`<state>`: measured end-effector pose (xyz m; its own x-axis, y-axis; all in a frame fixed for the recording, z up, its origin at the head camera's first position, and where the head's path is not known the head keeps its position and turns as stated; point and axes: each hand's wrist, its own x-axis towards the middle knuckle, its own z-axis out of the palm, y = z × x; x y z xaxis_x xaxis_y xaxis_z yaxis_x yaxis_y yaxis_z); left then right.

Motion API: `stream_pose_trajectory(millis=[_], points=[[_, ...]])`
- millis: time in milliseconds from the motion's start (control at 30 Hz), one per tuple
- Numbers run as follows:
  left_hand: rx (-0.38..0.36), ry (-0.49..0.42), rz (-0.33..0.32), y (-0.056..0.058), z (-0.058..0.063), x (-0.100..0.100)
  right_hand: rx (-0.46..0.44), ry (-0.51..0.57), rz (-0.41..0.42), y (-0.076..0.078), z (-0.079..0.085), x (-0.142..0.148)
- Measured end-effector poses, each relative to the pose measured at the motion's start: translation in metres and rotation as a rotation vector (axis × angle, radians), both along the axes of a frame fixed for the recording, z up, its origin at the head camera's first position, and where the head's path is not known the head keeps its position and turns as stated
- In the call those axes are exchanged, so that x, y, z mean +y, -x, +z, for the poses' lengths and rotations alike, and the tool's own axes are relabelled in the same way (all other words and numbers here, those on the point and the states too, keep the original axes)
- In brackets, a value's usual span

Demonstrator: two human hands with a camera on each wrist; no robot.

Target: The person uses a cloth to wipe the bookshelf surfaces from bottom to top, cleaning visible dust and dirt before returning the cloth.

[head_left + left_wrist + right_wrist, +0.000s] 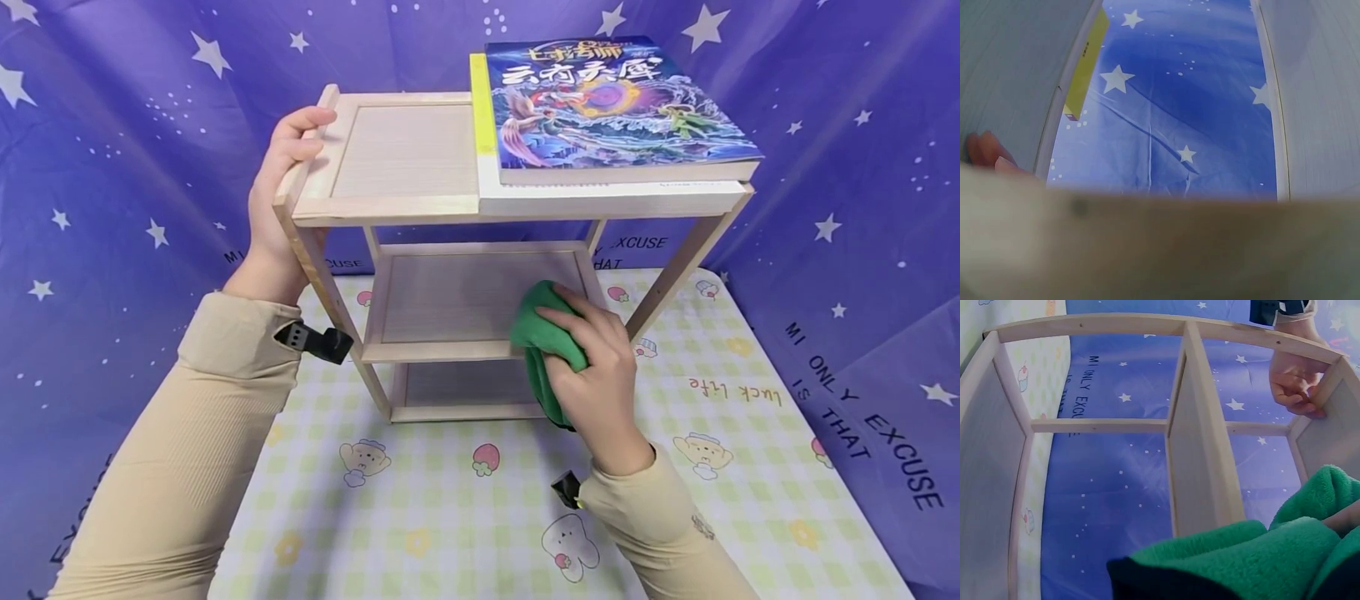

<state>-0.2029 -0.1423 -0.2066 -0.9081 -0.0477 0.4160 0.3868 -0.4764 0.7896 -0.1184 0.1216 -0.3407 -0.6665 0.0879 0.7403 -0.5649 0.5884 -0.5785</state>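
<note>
A pale wooden three-tier shelf (390, 204) stands upright on the table. My left hand (281, 179) grips its top left side, fingertips over the rim and the rest of the hand outside the frame. In the right wrist view, the fingers of that left hand (1297, 384) curl at the top board. My right hand (600, 367) holds a bunched green cloth (551, 333) against the right part of the middle shelf (450, 296), near its front edge. The cloth (1241, 556) fills the lower part of the right wrist view and hides most of the right hand there.
Two stacked books lie on the top board's right half: a blue illustrated one (615, 117) over a white one with a yellow spine (483, 108). A checked tablecloth (450, 508) covers the table. Purple star-printed curtain (150, 125) hangs behind and at both sides.
</note>
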Motion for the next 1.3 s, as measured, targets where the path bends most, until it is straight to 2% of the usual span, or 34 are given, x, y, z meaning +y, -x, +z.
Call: stream_pose_trajectory(millis=[200, 367, 633, 867, 967, 1067, 1233, 1300], points=[[0.004, -0.001, -0.003, 0.001, 0.0, 0.0, -0.013, -0.087, 0.001, 0.007, -0.004, -0.007], [0.013, 0.015, 0.006, 0.0, 0.0, -0.001, -0.068, -0.176, 0.003, 0.009, -0.004, -0.012], [0.017, 0.013, -0.001, 0.0, -0.001, -0.001, -0.073, -0.388, 0.003, 0.009, -0.007, -0.012], [0.022, 0.007, -0.009, 0.0, 0.0, -0.002, -0.154, -0.589, 0.095, 0.01, -0.004, 0.001], [0.038, 0.022, 0.004, 0.0, 0.0, -0.003, -0.17, -0.602, 0.144, 0.014, -0.003, 0.006], [0.041, 0.023, 0.003, 0.001, -0.001, -0.003, -0.154, -0.581, 0.155, 0.018, -0.006, 0.008], [0.007, -0.017, -0.024, -0.001, 0.0, -0.001, -0.063, -0.509, 0.122, 0.02, -0.014, 0.007], [0.01, -0.009, -0.014, -0.001, -0.001, -0.001, -0.022, -0.482, 0.108, 0.021, -0.016, 0.005]])
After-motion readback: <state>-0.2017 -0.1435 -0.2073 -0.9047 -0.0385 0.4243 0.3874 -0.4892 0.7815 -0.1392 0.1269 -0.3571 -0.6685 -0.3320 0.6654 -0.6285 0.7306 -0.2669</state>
